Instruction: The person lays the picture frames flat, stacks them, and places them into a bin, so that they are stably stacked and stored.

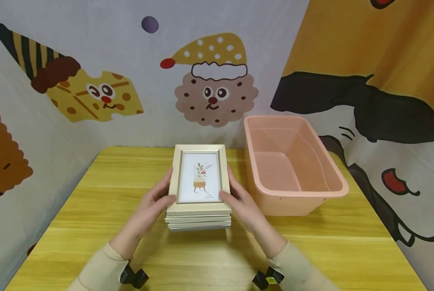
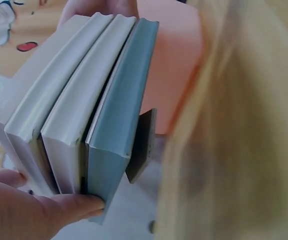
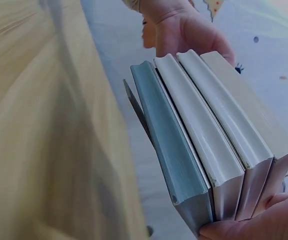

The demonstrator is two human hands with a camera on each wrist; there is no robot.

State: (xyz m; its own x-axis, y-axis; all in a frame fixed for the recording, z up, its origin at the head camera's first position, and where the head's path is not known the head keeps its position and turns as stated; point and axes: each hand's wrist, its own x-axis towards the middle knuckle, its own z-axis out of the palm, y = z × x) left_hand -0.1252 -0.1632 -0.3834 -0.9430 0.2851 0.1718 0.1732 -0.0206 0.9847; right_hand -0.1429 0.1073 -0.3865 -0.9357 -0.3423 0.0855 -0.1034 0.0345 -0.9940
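Note:
Both hands hold a stack of picture frames [image 1: 198,208] over the table, one hand along each long side. On top lies a cream frame with a print of a potted plant [image 1: 199,178]. My left hand [image 1: 153,206] grips the left side, its thumb near the top frame's corner. Opposite it, my right hand [image 1: 244,204] grips the right side, thumb over the top frame's edge. In the left wrist view the bottom frame [image 2: 124,95] is blue-grey, and a flat stand leg [image 2: 143,145] juts from its back. Paler frames [image 3: 199,120] sit against it in the right wrist view.
A pink plastic tub [image 1: 296,194] stands on the table just right of the stack, with bare inner walls and floor. The wood-grain table [image 1: 93,226] backs onto a hanging cloth [image 1: 129,52] printed with cartoon figures.

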